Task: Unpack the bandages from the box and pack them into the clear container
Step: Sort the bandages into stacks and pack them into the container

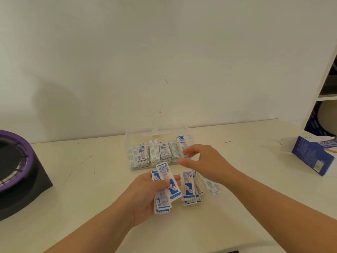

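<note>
Mid-packing: left hand [145,195] grips bandages [165,181]; right hand [206,161], loosely spread and empty, likely feeds 1 into the clear container [138,133] next.

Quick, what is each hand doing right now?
Left hand: holds a bunch of bandages.
Right hand: open, holding nothing, by the clear container.

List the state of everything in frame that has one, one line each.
clear container: lid open, partly filled with bandages.
box: lying on its side, end flap open.
left hand: grips a held stack of bandages.
right hand: fingers relaxed, holds nothing, at the container's front right corner.
loose bandages: piled on the table, not yet packed.
</note>
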